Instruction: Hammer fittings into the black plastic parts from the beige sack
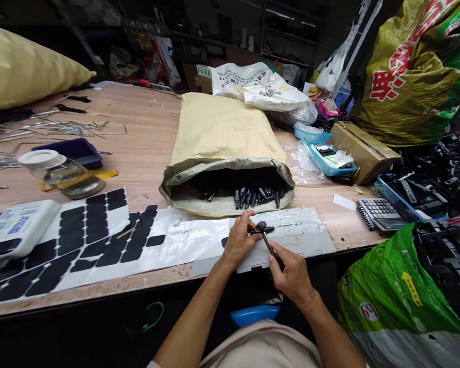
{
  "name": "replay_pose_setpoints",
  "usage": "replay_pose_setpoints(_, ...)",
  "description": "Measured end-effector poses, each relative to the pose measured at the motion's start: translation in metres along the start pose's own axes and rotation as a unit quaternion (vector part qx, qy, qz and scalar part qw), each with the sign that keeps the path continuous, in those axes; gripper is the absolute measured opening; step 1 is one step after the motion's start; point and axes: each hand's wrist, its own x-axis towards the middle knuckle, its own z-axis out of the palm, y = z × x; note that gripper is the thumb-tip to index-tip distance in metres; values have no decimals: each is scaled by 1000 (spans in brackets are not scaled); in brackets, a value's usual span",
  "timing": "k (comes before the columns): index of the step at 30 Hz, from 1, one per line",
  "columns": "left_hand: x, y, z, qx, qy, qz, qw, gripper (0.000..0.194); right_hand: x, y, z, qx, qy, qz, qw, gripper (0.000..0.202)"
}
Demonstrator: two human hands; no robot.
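My right hand (293,273) is closed around the handle of a ratchet-like tool (268,241) with a round dark head and a metal shaft. The head sits beside the fingertips of my left hand (239,239), which pinch a slim black part (267,229) above a pale grey board (308,232). Whether the tool touches the part I cannot tell. Just beyond my hands lies a cream woven sack (222,128), its mouth facing me, with several black pieces (249,197) inside.
White sheets with black pads (113,249) lie left. Behind them are a glass jar (74,179), a dark blue tray (82,153) and thin metal rods (69,128). A calculator (381,212), blue baskets (339,166), a cardboard box (362,151) and a green sack (383,281) stand right.
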Motion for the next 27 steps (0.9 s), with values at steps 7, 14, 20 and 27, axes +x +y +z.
replay_pose_setpoints(7,-1,1,0,-7,-6,-7,1000,56,-1,1,-7,1,27,1,1000,40)
replay_pose_setpoints(14,-1,4,0,9,6,-3,1000,53,-4,9,-7,0,21,35,999,38)
replay_pose_setpoints(20,-1,3,-1,23,4,0,1000,48,25,32,-12,87,60,125,987,41)
replay_pose_setpoints(27,-2,9,-7,34,-8,55,998,30,46,66,-1,188,85,221,953,49)
